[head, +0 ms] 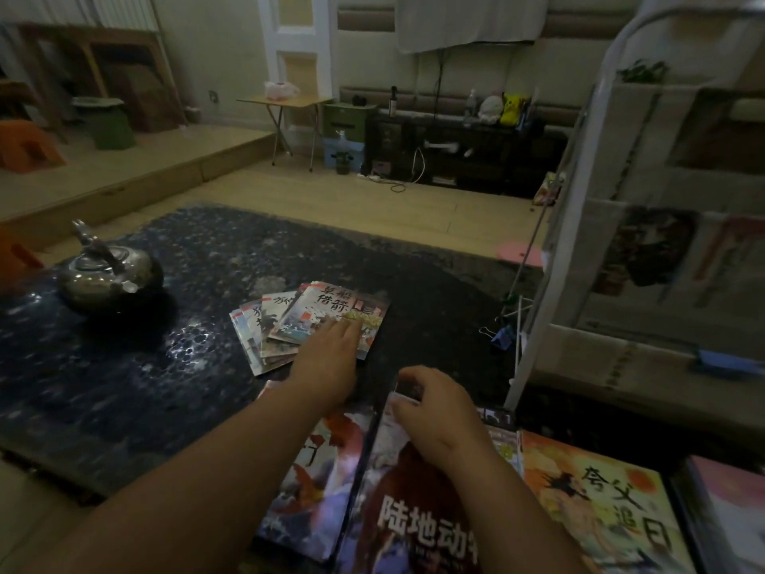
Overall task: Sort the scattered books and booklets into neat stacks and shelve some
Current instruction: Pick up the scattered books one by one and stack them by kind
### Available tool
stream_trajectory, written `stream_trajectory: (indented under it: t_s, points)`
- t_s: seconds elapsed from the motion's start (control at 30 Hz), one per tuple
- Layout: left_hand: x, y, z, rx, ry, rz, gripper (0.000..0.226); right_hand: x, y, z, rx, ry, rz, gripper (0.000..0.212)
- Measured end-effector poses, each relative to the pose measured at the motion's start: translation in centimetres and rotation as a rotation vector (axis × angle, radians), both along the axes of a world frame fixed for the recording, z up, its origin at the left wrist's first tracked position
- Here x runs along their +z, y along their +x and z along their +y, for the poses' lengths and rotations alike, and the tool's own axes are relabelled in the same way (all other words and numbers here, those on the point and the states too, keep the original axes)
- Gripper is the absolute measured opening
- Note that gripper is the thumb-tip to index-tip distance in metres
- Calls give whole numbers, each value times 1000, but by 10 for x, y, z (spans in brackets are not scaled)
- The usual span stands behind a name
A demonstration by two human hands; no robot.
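A fanned pile of small booklets lies in the middle of the dark patterned table. My left hand rests flat on the near right part of that pile, fingers straight. My right hand hovers with curled fingers at the top edge of a large red-covered book; whether it grips the edge is unclear. Beside that book lie a blue and red book on the left and an orange picture book on the right. The white rack with shelves stands to the right.
A metal teapot sits on the table at the left. A blue binder clip lies near the rack's leg. Another book shows at the far right bottom. Beyond the table are wooden floor, a folding table and a dark cabinet.
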State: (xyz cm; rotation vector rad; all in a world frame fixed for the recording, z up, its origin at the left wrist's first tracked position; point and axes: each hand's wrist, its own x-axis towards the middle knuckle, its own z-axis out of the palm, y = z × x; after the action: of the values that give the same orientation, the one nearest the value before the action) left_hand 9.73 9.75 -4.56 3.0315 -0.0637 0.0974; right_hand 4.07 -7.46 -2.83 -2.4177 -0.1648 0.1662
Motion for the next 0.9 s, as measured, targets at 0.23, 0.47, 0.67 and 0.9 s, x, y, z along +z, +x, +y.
stream_trajectory:
  t_s: [0.23, 0.47, 0.67, 0.9]
  points:
    - [-21, 25, -4, 58, 9, 61, 64, -5, 9, -10, -77, 59, 30, 46]
    - [-21, 21, -10, 47, 103, 3, 23, -8, 10, -10, -86, 78, 47, 44]
    - [-7, 13, -6, 86, 97, 15, 23, -6, 7, -8, -88, 77, 51, 43]
    - [9, -7, 4, 55, 47, -58, 35, -1, 4, -12, -101, 151, 68, 45]
